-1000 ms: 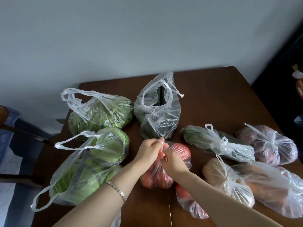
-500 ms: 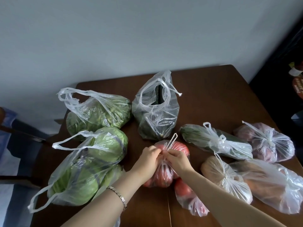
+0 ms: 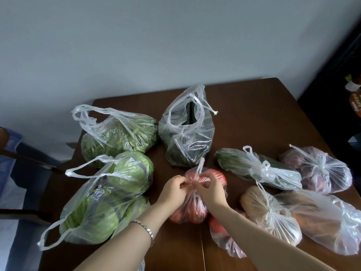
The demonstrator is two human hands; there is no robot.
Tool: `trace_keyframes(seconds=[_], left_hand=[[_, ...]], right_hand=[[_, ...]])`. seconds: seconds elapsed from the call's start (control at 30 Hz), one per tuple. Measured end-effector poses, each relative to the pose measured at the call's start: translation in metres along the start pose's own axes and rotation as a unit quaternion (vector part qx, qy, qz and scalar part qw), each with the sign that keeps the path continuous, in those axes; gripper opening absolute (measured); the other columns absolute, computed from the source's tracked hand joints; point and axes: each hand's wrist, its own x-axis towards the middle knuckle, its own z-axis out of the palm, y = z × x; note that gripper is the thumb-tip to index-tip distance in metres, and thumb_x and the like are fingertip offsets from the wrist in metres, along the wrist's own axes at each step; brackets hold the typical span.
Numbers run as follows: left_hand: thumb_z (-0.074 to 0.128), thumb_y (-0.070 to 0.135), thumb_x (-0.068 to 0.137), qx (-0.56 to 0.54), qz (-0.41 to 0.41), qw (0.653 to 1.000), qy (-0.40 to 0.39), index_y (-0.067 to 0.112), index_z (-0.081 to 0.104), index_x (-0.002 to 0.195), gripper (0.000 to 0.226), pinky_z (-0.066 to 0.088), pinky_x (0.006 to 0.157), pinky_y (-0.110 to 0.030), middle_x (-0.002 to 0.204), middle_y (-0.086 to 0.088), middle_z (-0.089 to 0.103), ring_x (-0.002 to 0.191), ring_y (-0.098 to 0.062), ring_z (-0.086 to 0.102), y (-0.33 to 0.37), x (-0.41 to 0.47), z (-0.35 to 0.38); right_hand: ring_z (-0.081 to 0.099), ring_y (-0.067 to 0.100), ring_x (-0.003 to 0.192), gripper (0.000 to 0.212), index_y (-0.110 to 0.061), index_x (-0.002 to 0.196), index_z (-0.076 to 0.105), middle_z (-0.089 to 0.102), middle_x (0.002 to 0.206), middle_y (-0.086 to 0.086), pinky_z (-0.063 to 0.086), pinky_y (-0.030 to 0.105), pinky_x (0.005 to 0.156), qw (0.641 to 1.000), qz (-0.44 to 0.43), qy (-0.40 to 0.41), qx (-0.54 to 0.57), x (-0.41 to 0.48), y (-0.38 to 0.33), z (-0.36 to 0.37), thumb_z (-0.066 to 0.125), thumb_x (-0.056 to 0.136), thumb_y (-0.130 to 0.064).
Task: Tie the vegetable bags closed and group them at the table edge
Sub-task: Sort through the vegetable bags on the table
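1. Left grip and right grip are knuckle to knuckle. Both pinch the gathered neck of the tomato bag, thin crinkly clear film over round red shapes.
2. Between the grips a twisted white handle pokes straight up like a cord.
3. Just beyond the grips is the dark-greens bag, upright with its mouth gaping and its loops loose.
4. Left of the left grip is the cabbage bag, pale green domes under glossy film, handles splayed and untied. Beyond that is the leafy bag, also untied.
5. Right of the right grip lies the cucumber bag, long and knotted mid-length. Past it is the purple-red bag, also knotted.
6. Nearer me on that side are the tan bag and the orange bag, both knotted.
7. A second red bag lies under the right forearm on the dark, smooth wooden bench.
8. There's a metal link bracelet on the left wrist.
9. A second ago both grips were raised, stretching the plastic up beside the dark-greens bag. Now they've dropped onto the tomatoes, and the handle end stands free above them.
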Motion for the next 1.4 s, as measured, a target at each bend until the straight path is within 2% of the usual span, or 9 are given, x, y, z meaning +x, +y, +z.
trace_keyframes(seconds=[0.13,0.27,0.5,0.63,0.87,0.97,1.1,1.23,1.4], left_hand=[[0.063,0.014,0.086,-0.05,-0.066,0.996,-0.04,0.004,0.068,0.097,0.016,0.038,0.057,-0.006,0.082,0.0,0.061,0.078,-0.01,0.053,0.001,0.005,-0.001],[0.064,0.014,0.085,-0.059,-0.071,0.994,-0.06,0.004,0.07,0.093,0.014,0.039,0.058,-0.008,0.077,0.0,0.063,0.074,-0.01,0.054,0.0,0.004,0.0],[0.063,0.017,0.086,-0.035,-0.062,0.997,-0.043,0.011,0.065,0.087,0.007,0.037,0.065,-0.022,0.079,0.002,0.058,0.078,-0.013,0.053,-0.003,-0.003,0.007],[0.064,0.018,0.085,-0.035,-0.042,0.999,0.0,0.008,0.065,0.09,0.011,0.033,0.066,-0.014,0.084,0.001,0.057,0.079,-0.011,0.052,-0.004,-0.006,0.012],[0.066,0.016,0.083,-0.023,-0.002,0.999,0.028,0.007,0.067,0.085,0.009,0.035,0.063,-0.001,0.079,0.006,0.054,0.074,-0.007,0.051,-0.004,-0.008,0.005],[0.066,0.013,0.083,-0.021,0.01,0.998,0.056,0.004,0.069,0.087,0.011,0.036,0.066,-0.001,0.076,0.011,0.051,0.074,-0.005,0.05,-0.004,-0.01,0.005],[0.062,0.01,0.084,-0.033,0.029,0.998,0.049,0.003,0.07,0.093,0.013,0.038,0.07,-0.002,0.082,0.004,0.056,0.082,-0.009,0.054,-0.003,-0.011,0.007],[0.064,0.012,0.084,-0.044,0.027,0.998,0.04,0.002,0.069,0.095,0.015,0.038,0.071,-0.002,0.08,0.008,0.054,0.084,-0.012,0.056,-0.003,-0.013,0.015],[0.061,0.022,0.088,-0.035,-0.024,0.999,0.008,0.005,0.068,0.104,0.025,0.038,0.072,-0.014,0.1,-0.01,0.066,0.092,-0.017,0.059,-0.006,-0.015,0.02]], right_hand=[[0.057,0.008,0.083,0.028,-0.016,0.113,0.064,0.066,0.096,-0.002,0.046,0.018,0.078,0.979,-0.119,-0.031,-0.164,-0.008,0.004,-0.006,0.059,0.085,-0.013],[0.054,0.017,0.094,0.031,-0.014,0.117,0.062,0.062,0.107,0.006,0.039,0.021,0.079,0.943,-0.185,-0.046,-0.273,-0.009,0.002,-0.005,0.054,0.087,-0.016],[0.056,0.029,0.105,0.028,-0.008,0.114,0.061,0.054,0.116,0.013,0.045,0.033,0.088,0.911,-0.139,-0.112,-0.371,0.002,-0.005,-0.007,0.05,0.089,-0.01],[0.057,0.03,0.106,0.027,-0.005,0.114,0.06,0.052,0.119,0.014,0.045,0.035,0.091,0.901,-0.131,-0.139,-0.39,0.004,-0.008,-0.013,0.049,0.09,-0.012],[0.059,0.023,0.098,0.023,-0.006,0.105,0.066,0.064,0.105,0.01,0.043,0.028,0.085,0.912,-0.197,-0.122,-0.339,0.005,-0.004,-0.016,0.056,0.084,-0.008],[0.059,0.015,0.076,0.016,-0.008,0.089,0.068,0.064,0.077,-0.004,0.045,0.021,0.072,0.944,-0.19,-0.108,-0.248,0.006,-0.005,-0.017,0.062,0.075,-0.002],[0.05,-0.003,0.043,0.026,-0.017,0.068,0.052,0.056,0.058,-0.007,0.039,0.01,0.049,0.985,-0.062,-0.135,-0.09,0.01,-0.012,-0.027,0.067,0.074,0.004],[0.034,0.004,0.034,0.035,-0.014,0.062,0.044,0.042,0.044,-0.004,0.027,0.014,0.036,0.966,0.083,-0.228,0.087,0.013,-0.008,-0.039,0.055,0.08,0.014],[0.053,0.006,0.055,0.04,-0.03,0.066,0.071,0.067,0.065,0.018,0.043,0.018,0.056,0.98,-0.034,-0.19,-0.036,0.006,0.003,-0.029,0.064,0.073,0.01]])
